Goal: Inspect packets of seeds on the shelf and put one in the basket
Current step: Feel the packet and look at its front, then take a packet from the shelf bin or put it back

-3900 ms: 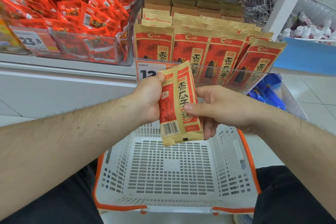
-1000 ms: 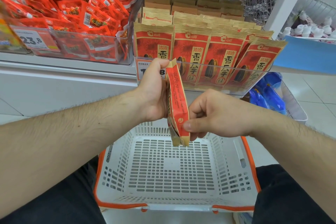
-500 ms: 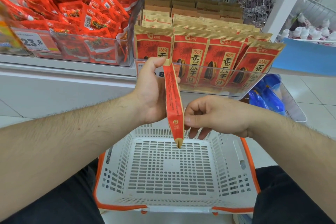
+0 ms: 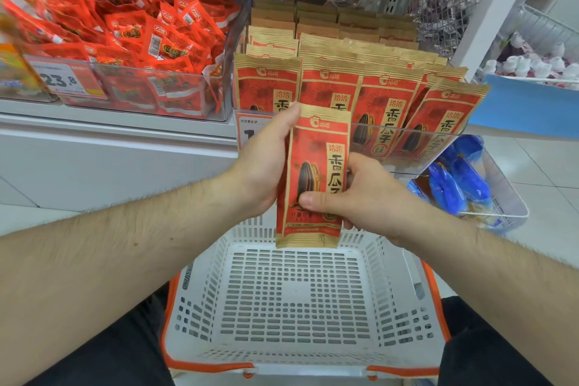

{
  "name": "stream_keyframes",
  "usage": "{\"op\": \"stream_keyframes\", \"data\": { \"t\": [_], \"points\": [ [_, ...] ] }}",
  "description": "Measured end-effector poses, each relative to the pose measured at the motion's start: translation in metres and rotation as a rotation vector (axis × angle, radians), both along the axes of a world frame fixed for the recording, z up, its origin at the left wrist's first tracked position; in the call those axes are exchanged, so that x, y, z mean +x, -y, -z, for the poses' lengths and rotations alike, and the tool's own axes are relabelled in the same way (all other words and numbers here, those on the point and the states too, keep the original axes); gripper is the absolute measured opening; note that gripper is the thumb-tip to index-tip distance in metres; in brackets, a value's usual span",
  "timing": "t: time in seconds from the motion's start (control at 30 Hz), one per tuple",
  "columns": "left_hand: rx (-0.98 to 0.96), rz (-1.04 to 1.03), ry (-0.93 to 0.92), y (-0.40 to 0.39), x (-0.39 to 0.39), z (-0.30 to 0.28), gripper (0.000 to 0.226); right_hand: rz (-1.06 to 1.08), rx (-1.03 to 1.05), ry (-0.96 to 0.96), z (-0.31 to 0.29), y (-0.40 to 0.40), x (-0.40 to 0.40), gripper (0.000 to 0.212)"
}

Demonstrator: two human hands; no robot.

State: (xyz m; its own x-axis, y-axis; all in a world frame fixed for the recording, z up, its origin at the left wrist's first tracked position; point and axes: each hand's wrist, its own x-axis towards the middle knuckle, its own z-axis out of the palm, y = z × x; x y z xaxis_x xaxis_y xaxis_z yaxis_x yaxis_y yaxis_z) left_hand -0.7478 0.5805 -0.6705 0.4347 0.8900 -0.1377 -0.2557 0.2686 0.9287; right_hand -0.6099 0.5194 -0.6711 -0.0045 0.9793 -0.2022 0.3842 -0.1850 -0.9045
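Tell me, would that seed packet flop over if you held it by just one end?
Probably only a little. The seed packet stands flat and upright between the left hand and right hand, so it looks fairly stiff. It seems thin, so likely light. Its papery-looking surface probably isn't slippery.

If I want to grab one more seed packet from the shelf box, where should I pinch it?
Pinch the tan top edge of a front shelf packet, coming from above. The packets stand upright behind the clear bin wall, which covers their lower halves, so only the tops stick up free. Probably lift straight up.
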Motion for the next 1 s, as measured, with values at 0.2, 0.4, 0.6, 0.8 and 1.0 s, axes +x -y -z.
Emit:
{"op": "stream_keyframes", "data": {
  "t": [0.2,0.4,0.6,0.8,1.0],
  "points": [
    [0.233,-0.068,-0.221,-0.004,-0.005,0.004,0.038,0.092,0.121,-0.033,0.001,-0.001,0.002,0.013],
    [0.386,-0.018,-0.318,-0.012,-0.014,0.001,0.042,0.207,0.210,-0.221,-0.001,-0.006,0.005,0.006],
    [0.756,-0.066,-0.742,-0.022,-0.023,0.006,0.051,0.177,0.192,-0.279,-0.007,-0.006,0.008,0.017],
    [1.141,-0.614,-0.667,-0.042,-0.039,-0.027,0.024,0.209,0.291,-0.408,-0.028,-0.011,0.012,0.012],
    [0.873,-0.514,-0.464,-0.089,-0.065,-0.032,0.024,0.329,0.285,-0.709,-0.065,-0.036,0.005,0.017]
  ]
}}
